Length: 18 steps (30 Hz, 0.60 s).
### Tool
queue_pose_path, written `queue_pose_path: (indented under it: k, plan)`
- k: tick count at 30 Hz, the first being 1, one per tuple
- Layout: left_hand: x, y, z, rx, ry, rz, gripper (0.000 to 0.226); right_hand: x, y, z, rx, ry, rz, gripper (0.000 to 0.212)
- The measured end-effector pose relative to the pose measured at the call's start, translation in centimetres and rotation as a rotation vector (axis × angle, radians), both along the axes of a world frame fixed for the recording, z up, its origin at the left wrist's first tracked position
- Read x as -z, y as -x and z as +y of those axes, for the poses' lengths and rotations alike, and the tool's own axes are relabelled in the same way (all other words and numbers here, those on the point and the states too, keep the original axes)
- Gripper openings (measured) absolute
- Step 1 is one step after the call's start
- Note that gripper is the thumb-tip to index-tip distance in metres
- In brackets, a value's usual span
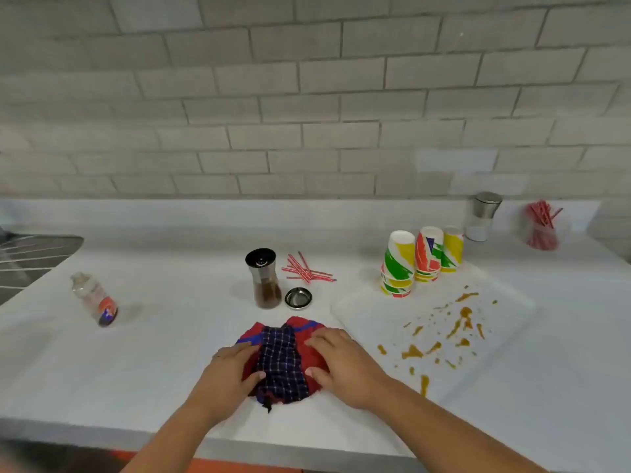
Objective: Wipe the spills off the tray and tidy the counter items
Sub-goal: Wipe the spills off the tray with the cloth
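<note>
A red and dark blue checked cloth [280, 360] lies bunched on the white counter near the front edge. My left hand [225, 377] grips its left side and my right hand [345, 365] grips its right side. To the right lies a white tray [512, 295] streaked with several orange-brown spills [461, 326]. Behind the cloth stand a grinder [264, 278] with brown contents and a small round metal lid [298, 298]. Loose red straws [305, 269] lie behind them.
Stacks of coloured paper cups [421, 259] stand upside down at the tray's far edge. A steel-topped shaker [481, 216] and a jar of red straws [543, 225] stand by the wall. A small bottle [97, 300] lies at left, near a sink rack [30, 257].
</note>
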<state>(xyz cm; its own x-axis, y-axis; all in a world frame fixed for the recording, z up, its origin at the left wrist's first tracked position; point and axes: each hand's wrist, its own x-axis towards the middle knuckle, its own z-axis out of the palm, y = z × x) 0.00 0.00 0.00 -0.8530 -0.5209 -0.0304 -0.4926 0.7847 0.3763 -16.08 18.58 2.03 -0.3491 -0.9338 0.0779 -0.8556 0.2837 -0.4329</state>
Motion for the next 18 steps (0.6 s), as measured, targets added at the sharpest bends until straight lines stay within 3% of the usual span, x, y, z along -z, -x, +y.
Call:
queue_pose_path:
  k: [8,18]
  plan:
    - [0.7,0.6,0.3,0.047,0.043,0.124,0.036,2.7,-1.0,-2.9,-0.05,-0.034,0.057,0.057]
    - [1.2,0.6,0.8,0.098,-0.039,0.23,0.023,3.8,-1.0,-4.0,-0.058,-0.034,0.152,0.059]
